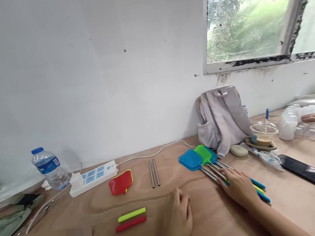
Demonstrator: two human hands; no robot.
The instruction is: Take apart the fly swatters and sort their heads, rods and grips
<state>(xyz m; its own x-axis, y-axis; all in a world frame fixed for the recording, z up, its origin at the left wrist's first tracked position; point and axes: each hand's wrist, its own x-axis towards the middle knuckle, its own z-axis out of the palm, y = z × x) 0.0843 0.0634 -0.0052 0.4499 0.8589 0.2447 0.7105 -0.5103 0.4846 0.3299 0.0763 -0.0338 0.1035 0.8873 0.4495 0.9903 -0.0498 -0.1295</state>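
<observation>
Our right hand (238,187) rests on the fly swatters (190,160), perhaps keeping them gathered; our left hand (178,214) curls apart; both grips we cannot tell.

Head-worn view, facing wall (113,81), table (215,225) below

I see blue swatters (190,160) and green swatter (203,154), heads overlapping on table (299,211), steel shafts (209,173) slanting toward blue and yellow-green grips (257,183).

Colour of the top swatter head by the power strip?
Red: the top swatter head shows best in the head camera view, the only one.
</observation>
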